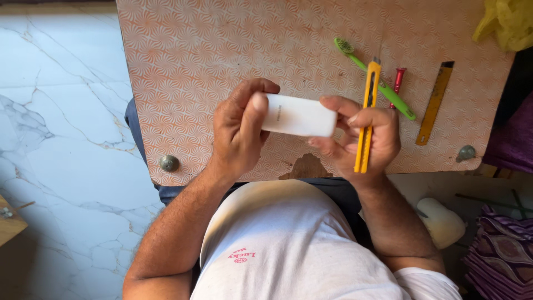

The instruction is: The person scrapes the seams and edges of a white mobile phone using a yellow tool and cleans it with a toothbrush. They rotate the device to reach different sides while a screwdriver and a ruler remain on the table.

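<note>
Plastic, smooth and white, makes up the rounded oblong block (298, 115) I see held above the table (222, 50); its long axis runs roughly side to side, tilting slightly down toward the right. My left hand (240, 130) clamps its left end between thumb and fingers. My right hand (363, 139) touches the block's right end with its fingertips while clenching a yellow utility knife (367, 114), whose slim body stands nearly upright in the frame, blade end pointing away from me.

On the tabletop, a laminate sheet with an orange fan pattern, lie a green toothbrush (375, 83) set diagonally, a red screwdriver-like tool (397, 83) partly hidden behind it, and a flat yellow ruler (436, 103) leaning slightly off vertical. Crumpled yellow plastic (508, 22) sits at the far right corner. Marble floor (61, 111) shows to the left. I see no containers.
</note>
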